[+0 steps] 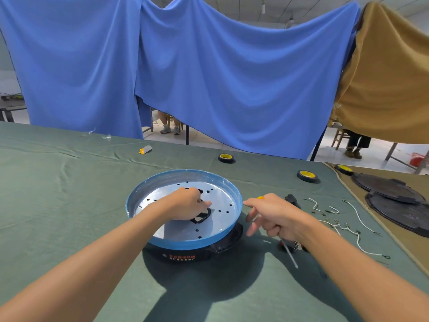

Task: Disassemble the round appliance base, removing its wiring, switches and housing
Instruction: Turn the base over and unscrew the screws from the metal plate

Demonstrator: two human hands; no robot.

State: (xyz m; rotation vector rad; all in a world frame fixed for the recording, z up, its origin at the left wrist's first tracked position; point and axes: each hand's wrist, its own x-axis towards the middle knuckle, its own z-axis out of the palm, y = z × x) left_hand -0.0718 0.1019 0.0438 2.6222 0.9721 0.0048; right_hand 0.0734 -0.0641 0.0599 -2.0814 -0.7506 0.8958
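Hands first: the left hand point(188, 204) is down inside the round appliance base point(185, 242). Its knuckles are up, the fingers are curled over the dark opening in the middle of the silver perforated plate point(222, 198), and the thumb pokes out to the right. A black D-shaped piece point(201, 218) shows right at the near edge of that hand. Honestly can't tell whether those fingers have hold of anything or are just hooked into the hole.

The right hand point(274, 217) is easier. It grips a screwdriver point(289, 253): the yellow handle end peeks out above the knuckles, and the metal shaft comes out below the hand, angled down toward the green tablecloth point(69, 182). The holding seems to be done by the outer fingers and palm. The index finger is straight with its tip touching the base's blue rim on the right side, and the middle fingers hang loose.

The base sits about mid-table, a blue-rimmed pan on top of a black housing point(183, 254) with orange and white print facing the camera.

Off to the right on the cloth there's a scatter of loose white wires point(341, 226) with terminals, plus a small black part point(292, 200) just beyond the right hand. Black tape rolls point(307, 175) with yellow cores sit farther back, and two black round lids point(387, 188) lie on a tan cloth.
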